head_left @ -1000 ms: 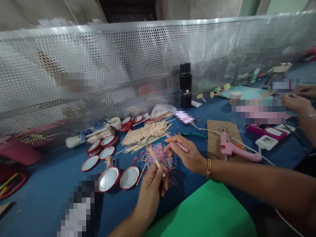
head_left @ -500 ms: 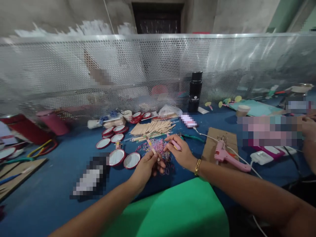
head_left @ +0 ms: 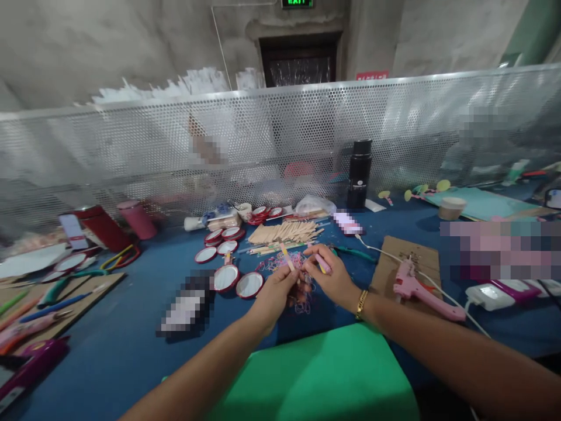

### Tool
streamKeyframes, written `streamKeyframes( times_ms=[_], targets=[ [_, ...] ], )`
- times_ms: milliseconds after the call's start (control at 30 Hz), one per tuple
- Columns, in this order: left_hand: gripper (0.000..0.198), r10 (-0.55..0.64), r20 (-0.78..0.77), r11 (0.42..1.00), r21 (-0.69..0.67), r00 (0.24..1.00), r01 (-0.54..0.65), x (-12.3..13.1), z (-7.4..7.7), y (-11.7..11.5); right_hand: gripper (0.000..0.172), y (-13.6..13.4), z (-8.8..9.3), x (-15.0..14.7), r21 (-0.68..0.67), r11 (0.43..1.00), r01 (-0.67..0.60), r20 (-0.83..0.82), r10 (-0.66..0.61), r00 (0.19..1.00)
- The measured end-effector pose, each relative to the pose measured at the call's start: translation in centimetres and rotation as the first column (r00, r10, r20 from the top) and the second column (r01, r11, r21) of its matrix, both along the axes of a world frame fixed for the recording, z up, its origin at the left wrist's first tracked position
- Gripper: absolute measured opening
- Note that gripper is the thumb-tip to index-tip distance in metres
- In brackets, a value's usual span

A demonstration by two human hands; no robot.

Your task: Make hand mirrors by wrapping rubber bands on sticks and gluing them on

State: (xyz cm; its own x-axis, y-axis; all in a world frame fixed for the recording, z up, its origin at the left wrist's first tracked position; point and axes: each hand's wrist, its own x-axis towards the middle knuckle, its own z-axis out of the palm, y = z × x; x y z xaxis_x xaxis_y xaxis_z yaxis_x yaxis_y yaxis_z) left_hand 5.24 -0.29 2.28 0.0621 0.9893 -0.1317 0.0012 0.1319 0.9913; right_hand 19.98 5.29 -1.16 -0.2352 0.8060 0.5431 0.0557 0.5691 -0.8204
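Note:
My left hand [head_left: 277, 292] pinches a flat craft stick [head_left: 286, 255] with a yellow patch, pointing up and away. Close beside it, my right hand [head_left: 336, 282], with a gold bracelet at the wrist, is closed around a pink pen-like tool [head_left: 323, 264]; its exact kind is unclear. The fingertips of both hands nearly meet, and I cannot tell whether they touch. Under and behind them spreads a tangle of thin coloured loops [head_left: 280, 262]. Beyond that lies a pile of wooden craft sticks [head_left: 287, 232]. Red-rimmed round mirrors [head_left: 225, 278] lie left of my hands.
To the right, a pink glue gun [head_left: 427, 292] rests by a cardboard piece [head_left: 385, 263], with a white cable running past. A black bottle [head_left: 359, 175] stands before the perforated metal screen [head_left: 245, 140]. Red flask [head_left: 105, 228] and tools sit left. Green material [head_left: 324, 374] is nearest me.
The view has swung left and up, so the table's things appear farther right and more of the left side shows. My hands have drawn slightly closer, each keeping its hold.

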Motion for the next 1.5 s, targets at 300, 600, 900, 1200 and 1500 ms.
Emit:
streamKeyframes(
  times_ms=[300, 600, 900, 1200, 1500],
  targets=[
    [0.04, 0.031, -0.039, 0.996, 0.084, 0.999, -0.028, 0.9, -2.1, 0.5, 0.02, -0.4, -0.2, 0.2, -0.004, 1.0, -0.005, 0.002, 0.005, 1.0],
    [0.042, -0.033, -0.086, 0.982, 0.182, 0.996, 0.048, 1.1, -2.6, 0.3, 0.024, -0.8, 0.6, 0.2, -0.083, 0.996, -0.039, -0.09, 0.032, 0.995],
    [0.039, 0.082, -0.422, 0.952, 0.3, 0.903, 0.054, 0.5, -2.0, -0.3, 0.036, -0.6, 1.0, -0.1, -0.332, 0.922, -0.198, -0.365, 0.068, 0.929],
    [0.024, 0.175, -0.831, 0.832, 0.412, 0.529, 0.372, 0.2, 1.7, -2.3, 0.044, 0.2, -0.4, 0.0, -0.338, 0.931, -0.138, -0.38, -0.001, 0.925],
    [0.026, 0.211, -0.671, 0.895, 0.426, 0.711, 0.136, -1.1, 2.3, 0.5, 0.037, 1.0, -1.2, 0.5, -0.268, 0.963, -0.013, -0.283, -0.065, 0.957]
  ],
)
